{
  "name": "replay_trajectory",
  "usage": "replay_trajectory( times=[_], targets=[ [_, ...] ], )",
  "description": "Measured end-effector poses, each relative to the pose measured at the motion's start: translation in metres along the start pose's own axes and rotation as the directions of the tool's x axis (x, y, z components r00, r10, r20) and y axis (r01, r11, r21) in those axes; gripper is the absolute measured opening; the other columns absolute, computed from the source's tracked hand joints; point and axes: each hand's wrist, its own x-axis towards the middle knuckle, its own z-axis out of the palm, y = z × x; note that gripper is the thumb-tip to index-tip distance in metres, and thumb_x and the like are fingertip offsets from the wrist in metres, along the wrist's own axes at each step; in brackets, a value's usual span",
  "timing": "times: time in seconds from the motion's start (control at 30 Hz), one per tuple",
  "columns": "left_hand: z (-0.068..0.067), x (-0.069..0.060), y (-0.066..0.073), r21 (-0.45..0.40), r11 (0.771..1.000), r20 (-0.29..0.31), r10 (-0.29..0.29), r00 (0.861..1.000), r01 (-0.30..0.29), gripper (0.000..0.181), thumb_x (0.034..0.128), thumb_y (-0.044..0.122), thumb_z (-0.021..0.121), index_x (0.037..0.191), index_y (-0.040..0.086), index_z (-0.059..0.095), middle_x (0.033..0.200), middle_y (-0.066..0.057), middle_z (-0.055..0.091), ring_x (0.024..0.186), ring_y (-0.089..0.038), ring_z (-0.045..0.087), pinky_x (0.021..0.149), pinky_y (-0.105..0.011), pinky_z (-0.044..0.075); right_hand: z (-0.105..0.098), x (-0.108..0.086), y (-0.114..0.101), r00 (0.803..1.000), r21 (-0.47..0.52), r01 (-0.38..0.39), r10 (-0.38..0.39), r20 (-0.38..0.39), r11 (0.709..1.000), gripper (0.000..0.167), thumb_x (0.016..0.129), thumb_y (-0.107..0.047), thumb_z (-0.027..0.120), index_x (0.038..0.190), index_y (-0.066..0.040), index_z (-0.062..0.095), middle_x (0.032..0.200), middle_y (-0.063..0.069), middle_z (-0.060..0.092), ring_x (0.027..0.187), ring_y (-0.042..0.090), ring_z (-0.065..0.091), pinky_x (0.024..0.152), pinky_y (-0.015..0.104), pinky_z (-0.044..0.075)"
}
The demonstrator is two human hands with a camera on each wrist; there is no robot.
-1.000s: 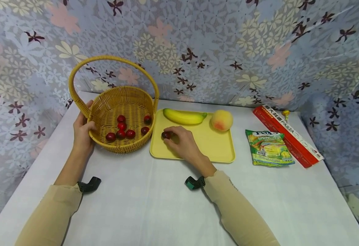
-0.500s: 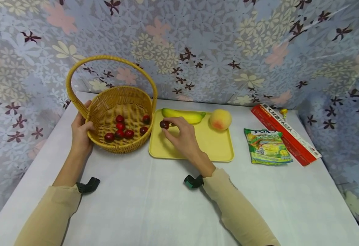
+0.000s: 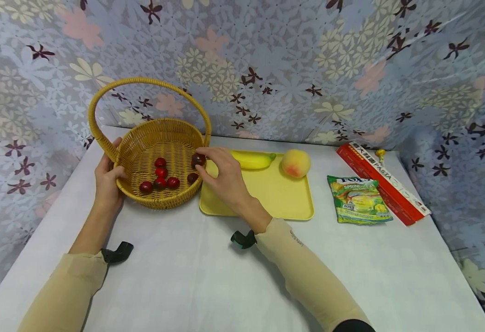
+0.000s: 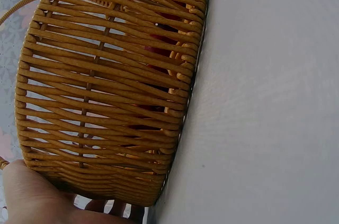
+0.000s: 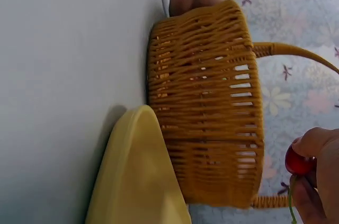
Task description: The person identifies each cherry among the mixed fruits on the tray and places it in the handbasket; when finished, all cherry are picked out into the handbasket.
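Note:
My left hand grips the left side of a yellow-brown wicker basket, thumb at the rim. Part of that hand shows below the weave in the left wrist view. Several dark red cherries lie on the basket's floor. My right hand pinches another cherry between thumb and fingers, at the basket's right rim. A green stem hangs from it in the right wrist view. Below that hand is a yellow tray, partly hidden by it.
On the tray lie a banana, its left end hidden by my right hand, and a peach. Farther right are a green soup packet and a red pasta box. The basket's tall handle arches above its opening.
My right hand has lifted the cherry from the tray and carried it left to the basket's rim. The left hand keeps its hold on the basket.

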Motion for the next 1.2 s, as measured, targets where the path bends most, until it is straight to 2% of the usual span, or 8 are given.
replay_trajectory(
  times=[0.13, 0.3, 0.43, 0.53, 0.67, 0.77, 1.0, 1.2],
  targets=[
    [0.0, -0.001, 0.0, -0.001, 1.0, 0.002, 0.001, 1.0, -0.001, 0.088, 0.0775, -0.019, 0.034, 0.159, 0.012, 0.047, 0.16, -0.009, 0.044, 0.133, -0.021, 0.044, 0.105, -0.025, 0.044, 0.009, 0.008, -0.004, 0.999, -0.003, 0.019, -0.019, 0.041, 1.0, 0.038, 0.097, -0.013, 0.075, 0.133, -0.004, 0.069, 0.13, 0.01, 0.073, 0.121, 0.024, 0.065, 0.11, 0.034, 0.047],
    [-0.001, -0.001, 0.002, -0.006, 1.0, 0.014, 0.007, 1.0, -0.006, 0.088, 0.0779, -0.019, 0.034, 0.159, 0.012, 0.046, 0.162, -0.009, 0.042, 0.134, -0.022, 0.043, 0.105, -0.026, 0.043, 0.022, 0.022, -0.009, 0.997, -0.033, 0.034, -0.032, 0.073, 0.999, 0.038, 0.097, -0.011, 0.075, 0.133, -0.004, 0.069, 0.13, 0.01, 0.073, 0.121, 0.024, 0.065, 0.107, 0.031, 0.049],
    [-0.002, 0.0, 0.003, -0.006, 1.0, 0.006, 0.014, 1.0, -0.014, 0.088, 0.0779, -0.019, 0.033, 0.159, 0.012, 0.046, 0.163, -0.009, 0.042, 0.133, -0.022, 0.043, 0.104, -0.026, 0.044, 0.03, 0.035, -0.014, 0.993, -0.066, 0.015, -0.007, 0.121, 0.998, 0.037, 0.098, -0.011, 0.073, 0.134, -0.004, 0.068, 0.132, 0.009, 0.072, 0.123, 0.023, 0.064, 0.106, 0.031, 0.049],
    [-0.002, 0.0, 0.003, 0.009, 1.0, 0.006, 0.008, 1.0, -0.008, 0.089, 0.0779, -0.019, 0.033, 0.16, 0.013, 0.046, 0.163, -0.009, 0.041, 0.136, -0.023, 0.042, 0.105, -0.025, 0.044, 0.032, 0.041, -0.017, 0.984, -0.092, -0.035, 0.05, 0.169, 0.995, 0.041, 0.099, -0.013, 0.073, 0.139, -0.004, 0.065, 0.14, 0.011, 0.067, 0.13, 0.024, 0.061, 0.11, 0.033, 0.048],
    [-0.001, 0.0, 0.001, 0.026, 1.0, 0.012, -0.002, 1.0, 0.001, 0.089, 0.0777, -0.018, 0.034, 0.16, 0.015, 0.046, 0.163, -0.009, 0.041, 0.137, -0.023, 0.041, 0.106, -0.026, 0.043, 0.029, 0.039, -0.019, 0.966, -0.102, -0.089, 0.111, 0.233, 0.991, 0.046, 0.099, -0.014, 0.073, 0.142, -0.003, 0.062, 0.152, 0.013, 0.058, 0.141, 0.027, 0.054, 0.117, 0.038, 0.043],
    [-0.001, 0.0, 0.0, 0.021, 1.0, 0.014, 0.007, 1.0, -0.007, 0.089, 0.0773, -0.018, 0.034, 0.16, 0.014, 0.046, 0.162, -0.01, 0.042, 0.135, -0.023, 0.042, 0.105, -0.026, 0.043, 0.022, 0.028, -0.018, 0.962, -0.081, -0.079, 0.098, 0.256, 0.994, 0.043, 0.101, -0.015, 0.071, 0.141, -0.001, 0.063, 0.152, 0.014, 0.059, 0.141, 0.028, 0.054, 0.117, 0.038, 0.043],
    [0.0, 0.0, 0.002, -0.005, 1.0, 0.019, 0.019, 1.0, -0.019, 0.088, 0.0777, -0.018, 0.034, 0.16, 0.011, 0.045, 0.162, -0.01, 0.042, 0.131, -0.022, 0.044, 0.103, -0.026, 0.044, -0.005, 0.0, -0.009, 0.988, -0.028, -0.029, 0.033, 0.15, 0.999, 0.032, 0.101, -0.014, 0.071, 0.13, -0.002, 0.07, 0.142, 0.012, 0.066, 0.132, 0.026, 0.061, 0.111, 0.036, 0.048],
    [-0.001, -0.002, 0.001, 0.001, 1.0, 0.012, 0.004, 1.0, -0.004, 0.088, 0.078, -0.019, 0.034, 0.16, 0.011, 0.045, 0.163, -0.009, 0.042, 0.133, -0.021, 0.043, 0.106, -0.026, 0.042, -0.037, -0.018, 0.015, 0.998, -0.051, -0.043, 0.045, 0.035, 0.998, 0.028, 0.099, -0.012, 0.072, 0.124, 0.0, 0.072, 0.136, 0.016, 0.069, 0.128, 0.029, 0.064, 0.107, 0.042, 0.052]
  ],
)
